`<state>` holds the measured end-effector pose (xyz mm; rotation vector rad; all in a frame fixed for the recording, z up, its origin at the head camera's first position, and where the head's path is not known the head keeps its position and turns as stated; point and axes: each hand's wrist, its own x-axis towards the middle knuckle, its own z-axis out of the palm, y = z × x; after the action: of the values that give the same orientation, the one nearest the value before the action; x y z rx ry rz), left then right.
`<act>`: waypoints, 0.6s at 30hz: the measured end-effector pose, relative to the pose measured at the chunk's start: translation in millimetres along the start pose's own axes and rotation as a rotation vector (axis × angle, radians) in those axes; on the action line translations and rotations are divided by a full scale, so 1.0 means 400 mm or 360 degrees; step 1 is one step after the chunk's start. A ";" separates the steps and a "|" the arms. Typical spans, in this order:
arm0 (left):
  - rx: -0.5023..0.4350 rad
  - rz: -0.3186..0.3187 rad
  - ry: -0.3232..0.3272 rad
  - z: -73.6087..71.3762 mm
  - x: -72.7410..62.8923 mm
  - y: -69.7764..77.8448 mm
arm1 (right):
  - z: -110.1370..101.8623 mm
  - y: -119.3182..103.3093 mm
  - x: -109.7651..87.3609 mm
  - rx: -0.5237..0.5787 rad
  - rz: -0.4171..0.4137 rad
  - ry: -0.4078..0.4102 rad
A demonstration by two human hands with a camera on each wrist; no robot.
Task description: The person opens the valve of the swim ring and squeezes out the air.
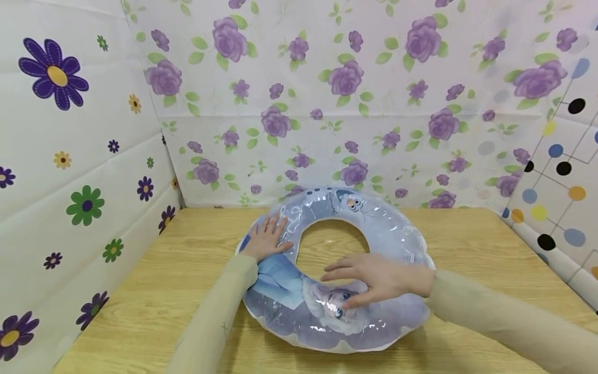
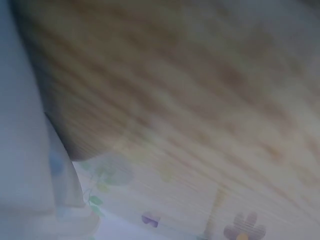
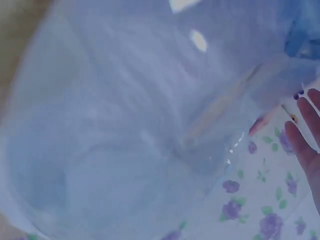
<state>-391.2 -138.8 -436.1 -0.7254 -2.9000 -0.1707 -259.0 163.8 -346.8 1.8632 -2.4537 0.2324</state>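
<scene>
Inflatable ring (image 1: 392, 228) lay flat near the middle of the bench (image 1: 196, 259), printed face up. Left hand (image 1: 268, 240) rested on its left side, fingers spread wide, gripping nothing. Right hand (image 1: 374, 275) was over the near right part, fingers extended and holding nothing; could not tell whether the palm bore on the vinyl. Left wrist view too blurred to help.

Main risk, as judged: a skid. Glossy vinyl, flat palms, no finger hooked round the tube; an uneven push could swivel the ring or let a hand slip off. Hard pressing on one side might tip up the other. The near seam looked puckered, so a pinch there could crease it.

Edges: far rim overlapped the foot of the rose-printed cloth (image 1: 303, 93) in the head view; contact unclear, so a forward shove might meet it. Wood showed left and right of the ring, giving sideways room before the daisy cloth (image 1: 46, 208) or dotted cloth (image 1: 574, 171). Bench's near edge out of view; pulling back was harder to judge.
</scene>
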 end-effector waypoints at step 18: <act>0.0028 -0.0030 0.0016 -0.011 -0.001 0.008 | 0.103 0.002 0.153 -0.0012 -0.0507 -0.0006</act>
<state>-388.8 -136.9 -431.8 -0.6930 -2.8957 -0.1500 -274.2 99.3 -379.4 2.2122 -2.1122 0.2026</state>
